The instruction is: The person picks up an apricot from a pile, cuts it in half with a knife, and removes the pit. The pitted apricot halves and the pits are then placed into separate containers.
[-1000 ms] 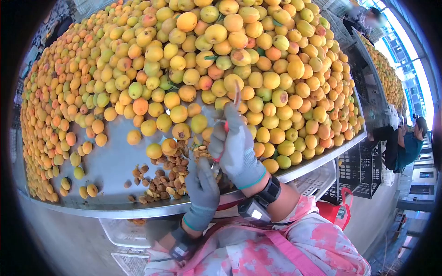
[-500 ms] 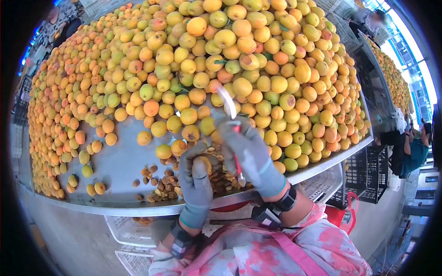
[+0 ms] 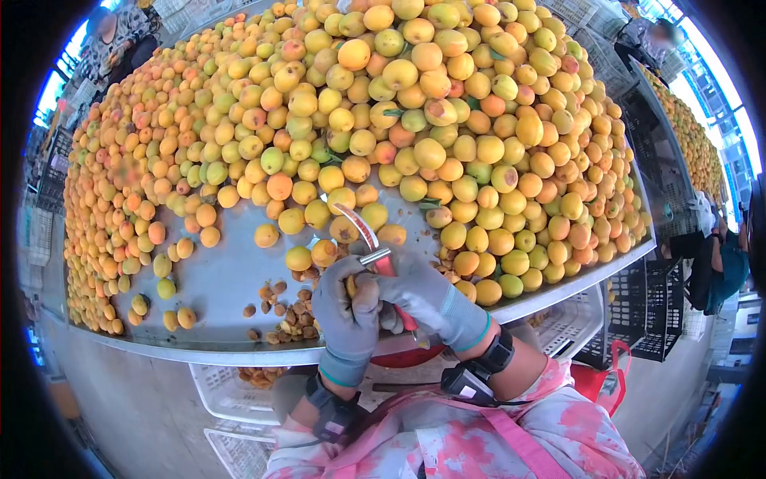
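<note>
Both of my gloved hands meet near the front edge of the metal table. My right hand [image 3: 419, 291] is closed around the red handle of a curved knife [image 3: 363, 226]; its blade points up and to the left. My left hand [image 3: 347, 303] is closed on an apricot [image 3: 350, 286], mostly hidden by the fingers. The hands touch or nearly touch; the exact contact is hidden. Beside my left hand lie several brown apricot pits [image 3: 297, 319]. A large heap of apricots [image 3: 431, 152] rises beyond the hands.
The metal table [image 3: 227, 267] has a raised front rim. Below it are white crates [image 3: 227, 391], a red bag [image 3: 594, 379] and black crates [image 3: 642, 307]. Other people are at the far left [image 3: 120, 40], far right [image 3: 722, 259] and upper right [image 3: 642, 40].
My right hand has come down and left with the knife, against my left hand. The apricot in my left hand is now more covered. The view has shifted slightly.
</note>
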### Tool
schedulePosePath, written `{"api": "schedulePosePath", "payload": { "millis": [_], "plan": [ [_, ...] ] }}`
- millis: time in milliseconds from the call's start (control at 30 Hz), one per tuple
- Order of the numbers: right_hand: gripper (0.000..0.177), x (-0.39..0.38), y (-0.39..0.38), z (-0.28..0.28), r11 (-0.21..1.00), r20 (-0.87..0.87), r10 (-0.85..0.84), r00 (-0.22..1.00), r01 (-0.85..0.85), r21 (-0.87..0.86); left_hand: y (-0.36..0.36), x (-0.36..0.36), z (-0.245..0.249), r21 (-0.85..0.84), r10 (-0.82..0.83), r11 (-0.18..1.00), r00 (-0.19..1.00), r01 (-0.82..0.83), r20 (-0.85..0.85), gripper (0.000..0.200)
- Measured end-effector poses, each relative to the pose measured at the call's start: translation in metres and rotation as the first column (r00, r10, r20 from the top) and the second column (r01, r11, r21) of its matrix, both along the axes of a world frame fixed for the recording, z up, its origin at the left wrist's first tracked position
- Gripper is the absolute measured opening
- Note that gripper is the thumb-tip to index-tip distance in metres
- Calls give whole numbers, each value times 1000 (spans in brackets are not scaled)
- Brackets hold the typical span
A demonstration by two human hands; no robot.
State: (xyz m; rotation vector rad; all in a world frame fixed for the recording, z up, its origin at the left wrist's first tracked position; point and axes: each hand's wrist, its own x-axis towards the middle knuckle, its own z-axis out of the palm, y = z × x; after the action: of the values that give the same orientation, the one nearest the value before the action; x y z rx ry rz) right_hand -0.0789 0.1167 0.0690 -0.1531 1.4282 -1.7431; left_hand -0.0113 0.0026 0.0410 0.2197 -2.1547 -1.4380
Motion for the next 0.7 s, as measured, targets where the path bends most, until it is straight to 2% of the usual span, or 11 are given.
{"api": "schedulePosePath", "payload": {
  "millis": [167, 233, 300, 400, 467, 533, 567, 633, 667, 700],
  "plan": [
    [24, 5, 9, 2, 998, 100, 38, 994, -34, -45, 0, 0, -8, -88, -9, 996, 998, 4, -57, 37],
    [24, 7, 11, 2, 998, 140, 29, 990, -20, -66, 0, -1, -7, -208, -16, 978, 999, 7, -43, 37],
    [22, 12, 7, -11, 983, 180, -67, 981, 96, -157, 3, -1, -6, -206, -32, 978, 998, 21, -48, 37],
    [20, 7, 9, -32, 980, 93, -101, 991, 115, -162, 7, -2, -5, -259, -81, 964, 993, 56, -89, 39],
    [19, 6, 12, -24, 969, 118, -119, 986, 141, -204, 9, -2, -6, -324, -128, 943, 983, 81, -128, 40],
    [19, 5, 17, -14, 954, 144, -129, 981, 162, -251, 13, -1, -5, -236, -124, 965, 992, 113, -32, 42],
    [19, 5, 19, -8, 958, 155, -119, 981, 154, -243, 15, 1, 0, -262, -142, 957, 989, 129, -34, 42],
    [19, 5, 24, -1, 952, 168, -115, 979, 157, -264, 19, 6, 12, -169, -208, 965, 977, 200, -35, 41],
    [21, 5, 26, 2, 961, 155, -97, 983, 133, -243, 18, 10, 14, -197, -219, 958, 975, 209, -29, 41],
    [23, 7, 29, 4, 970, 140, -76, 987, 106, -221, 17, 11, 11, -145, -219, 965, 976, 219, 18, 43]
  ]
}}
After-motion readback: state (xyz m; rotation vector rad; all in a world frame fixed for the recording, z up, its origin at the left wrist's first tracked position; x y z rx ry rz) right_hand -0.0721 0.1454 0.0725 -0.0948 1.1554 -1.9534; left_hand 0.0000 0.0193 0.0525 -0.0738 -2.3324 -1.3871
